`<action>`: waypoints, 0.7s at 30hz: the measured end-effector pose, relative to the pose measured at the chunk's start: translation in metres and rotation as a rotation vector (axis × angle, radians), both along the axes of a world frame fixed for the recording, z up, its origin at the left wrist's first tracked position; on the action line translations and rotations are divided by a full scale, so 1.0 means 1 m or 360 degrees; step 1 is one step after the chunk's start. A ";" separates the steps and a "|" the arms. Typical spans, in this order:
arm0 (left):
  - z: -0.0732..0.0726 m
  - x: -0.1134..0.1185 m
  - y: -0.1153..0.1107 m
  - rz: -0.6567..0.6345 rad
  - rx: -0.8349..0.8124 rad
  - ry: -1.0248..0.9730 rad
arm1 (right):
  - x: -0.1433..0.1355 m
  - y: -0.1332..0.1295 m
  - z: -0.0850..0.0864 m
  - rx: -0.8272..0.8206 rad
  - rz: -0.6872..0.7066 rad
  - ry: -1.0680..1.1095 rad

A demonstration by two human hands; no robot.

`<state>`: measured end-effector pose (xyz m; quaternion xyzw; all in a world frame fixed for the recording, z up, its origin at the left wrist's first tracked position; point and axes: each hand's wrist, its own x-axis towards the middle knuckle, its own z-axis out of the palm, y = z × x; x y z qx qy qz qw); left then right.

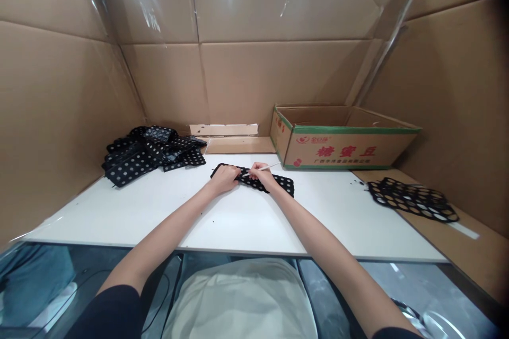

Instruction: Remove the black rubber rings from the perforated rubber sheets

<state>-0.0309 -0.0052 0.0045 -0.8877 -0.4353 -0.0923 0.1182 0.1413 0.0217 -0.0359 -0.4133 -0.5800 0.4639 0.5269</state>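
Observation:
A black strip with light dots (283, 184) lies on the white table top (246, 228), slanting slightly down to the right. My left hand (225, 178) rests on the strip's left part, its fingers curled in; whether they pinch the strip is too small to tell. My right hand (262, 175) is closed round a thin white stick-like tool (271, 166), whose tip points left at the strip beside my left hand. A heap of similar black dotted pieces (133, 166) lies at the back left of the table.
An open cardboard box with green edges (338, 148) stands at the back right. Black pieces with large holes (413, 200) lie on cardboard at the right. Tall cardboard walls (246, 79) enclose the back and both sides. Small dark bits dot the table.

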 end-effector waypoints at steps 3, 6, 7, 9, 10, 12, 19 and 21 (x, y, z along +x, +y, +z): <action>-0.003 -0.001 0.002 0.0012 -0.0008 -0.0041 | 0.000 0.001 -0.001 -0.0007 0.0006 -0.0011; -0.005 -0.001 0.004 0.0026 -0.0042 -0.0083 | 0.000 0.000 -0.001 -0.0011 0.0022 -0.0026; -0.005 -0.001 0.005 0.0035 -0.0054 -0.0100 | 0.000 0.000 -0.001 -0.0011 0.0034 -0.0035; -0.006 -0.001 0.006 0.0053 -0.0074 -0.0131 | 0.000 -0.001 0.000 -0.0010 0.0062 -0.0046; -0.006 -0.001 0.006 0.0060 -0.0082 -0.0144 | 0.000 -0.001 0.000 -0.0006 0.0072 -0.0042; -0.006 -0.002 0.007 0.0064 -0.0088 -0.0168 | 0.001 -0.002 0.001 0.0008 0.0070 -0.0010; -0.003 -0.003 0.007 0.0057 -0.0100 -0.0207 | 0.001 -0.002 0.001 -0.0006 0.0031 0.0064; -0.003 -0.003 0.007 0.0070 -0.0104 -0.0206 | 0.001 -0.002 0.001 0.0002 0.0032 0.0045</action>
